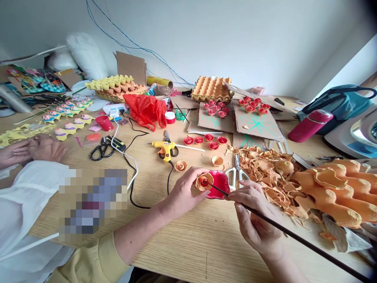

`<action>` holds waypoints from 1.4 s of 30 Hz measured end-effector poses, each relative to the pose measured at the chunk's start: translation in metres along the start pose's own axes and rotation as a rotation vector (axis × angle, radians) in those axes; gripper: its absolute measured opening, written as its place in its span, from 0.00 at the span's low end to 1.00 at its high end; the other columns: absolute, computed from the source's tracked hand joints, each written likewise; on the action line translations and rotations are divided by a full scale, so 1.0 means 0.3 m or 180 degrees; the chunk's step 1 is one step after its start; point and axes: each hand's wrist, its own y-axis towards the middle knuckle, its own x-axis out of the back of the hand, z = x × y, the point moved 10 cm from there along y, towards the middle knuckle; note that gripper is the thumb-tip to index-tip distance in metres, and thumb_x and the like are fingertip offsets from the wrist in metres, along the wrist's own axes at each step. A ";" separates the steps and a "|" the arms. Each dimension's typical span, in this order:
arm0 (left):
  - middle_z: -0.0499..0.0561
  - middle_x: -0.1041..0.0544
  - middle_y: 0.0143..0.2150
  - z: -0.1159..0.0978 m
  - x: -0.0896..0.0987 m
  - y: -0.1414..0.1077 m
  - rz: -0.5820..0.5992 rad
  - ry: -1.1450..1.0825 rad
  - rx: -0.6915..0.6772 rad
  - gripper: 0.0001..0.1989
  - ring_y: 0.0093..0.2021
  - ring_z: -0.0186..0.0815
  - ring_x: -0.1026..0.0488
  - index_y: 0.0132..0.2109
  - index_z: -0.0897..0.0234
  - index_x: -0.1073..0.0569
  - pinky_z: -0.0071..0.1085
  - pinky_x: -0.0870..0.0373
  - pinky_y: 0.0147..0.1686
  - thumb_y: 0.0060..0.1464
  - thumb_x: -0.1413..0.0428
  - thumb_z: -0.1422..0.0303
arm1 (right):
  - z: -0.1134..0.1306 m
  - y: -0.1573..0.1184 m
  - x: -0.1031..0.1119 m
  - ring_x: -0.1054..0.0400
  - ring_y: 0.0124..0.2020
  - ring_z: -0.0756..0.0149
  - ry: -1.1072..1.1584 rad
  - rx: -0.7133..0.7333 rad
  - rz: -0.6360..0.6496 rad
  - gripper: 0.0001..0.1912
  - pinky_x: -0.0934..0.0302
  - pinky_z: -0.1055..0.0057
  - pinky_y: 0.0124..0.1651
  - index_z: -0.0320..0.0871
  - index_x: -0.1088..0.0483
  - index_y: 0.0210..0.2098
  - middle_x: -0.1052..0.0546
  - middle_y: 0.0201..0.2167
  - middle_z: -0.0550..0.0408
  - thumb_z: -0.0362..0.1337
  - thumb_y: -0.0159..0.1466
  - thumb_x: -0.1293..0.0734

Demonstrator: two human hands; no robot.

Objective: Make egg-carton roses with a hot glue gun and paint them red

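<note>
My left hand (184, 192) pinches a small rose (200, 183) of orange egg-carton pulp between thumb and fingers. The rose's centre is red, while its outer petals are bare orange. In my right hand (259, 220) is a long dark paintbrush (271, 223), its tip touching the rose's centre. Just behind and under the brush tip lies a shallow dish (219, 182) wet with red paint. Two unpainted roses or cups are close by: a pulp rose (180, 166) and a pulp cup (217, 161).
A yellow glue gun (165, 150) with a black cord, white-handled scissors (236, 173) and pulp scraps (265, 173) surround the work. Red roses (213, 146) sit behind. Egg cartons (338, 188) stand right, with a pink bottle (310, 125). A co-worker's hands (47, 148) rest at left.
</note>
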 end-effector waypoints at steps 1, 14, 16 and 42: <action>0.53 0.21 0.51 0.001 0.001 0.000 -0.0011 0.0007 -0.0005 0.22 0.50 0.39 0.22 0.57 0.60 0.31 0.34 0.24 0.52 0.58 0.37 0.76 | 0.001 -0.002 0.000 0.25 0.28 0.65 0.0005 0.0009 0.0012 0.14 0.33 0.52 0.52 0.45 0.27 0.47 0.20 0.30 0.56 0.24 0.66 0.36; 0.53 0.21 0.51 -0.009 -0.003 0.000 0.0026 0.0000 -0.0125 0.21 0.51 0.40 0.22 0.58 0.58 0.31 0.36 0.24 0.51 0.59 0.38 0.76 | -0.003 -0.004 -0.005 0.24 0.30 0.64 -0.0064 0.0046 0.0143 0.15 0.33 0.53 0.53 0.46 0.27 0.47 0.18 0.33 0.54 0.24 0.65 0.36; 0.53 0.21 0.51 -0.011 0.001 0.000 0.0000 0.0018 -0.0143 0.21 0.50 0.40 0.23 0.57 0.59 0.31 0.35 0.24 0.51 0.59 0.38 0.76 | -0.003 -0.002 -0.002 0.24 0.30 0.64 -0.0074 0.0043 0.0120 0.14 0.33 0.53 0.53 0.45 0.27 0.47 0.18 0.33 0.53 0.23 0.66 0.36; 0.53 0.20 0.50 0.022 -0.003 -0.006 0.0027 -0.0146 0.0121 0.20 0.48 0.39 0.21 0.54 0.60 0.30 0.32 0.24 0.50 0.56 0.35 0.74 | -0.100 -0.057 0.051 0.22 0.35 0.61 0.0374 -0.0686 -0.0511 0.10 0.32 0.53 0.57 0.47 0.23 0.42 0.17 0.31 0.56 0.26 0.68 0.33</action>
